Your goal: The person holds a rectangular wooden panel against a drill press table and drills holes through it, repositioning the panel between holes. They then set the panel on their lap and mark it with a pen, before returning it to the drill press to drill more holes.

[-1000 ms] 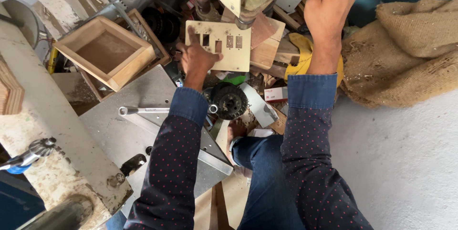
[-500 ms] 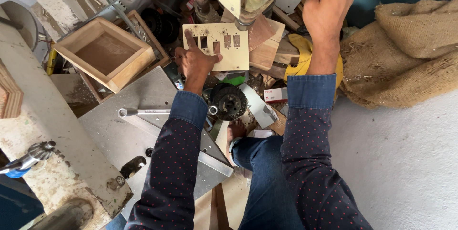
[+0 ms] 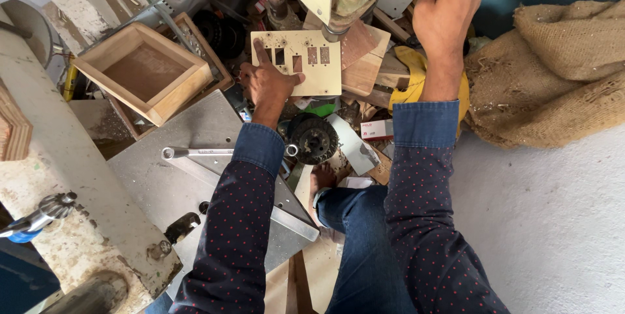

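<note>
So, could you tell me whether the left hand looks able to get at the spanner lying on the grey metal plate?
Probably yes. The spanner lies bare on the grey metal plate, just beside the left sleeve, with nothing on top of it. The left hand would first have to leave the cut-out panel that it presses flat.

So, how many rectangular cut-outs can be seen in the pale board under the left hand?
4. In the pale board, they sit in a row across its middle: one just right of the left hand, one lower at centre, two side by side further right. The hand may hide more.
</note>
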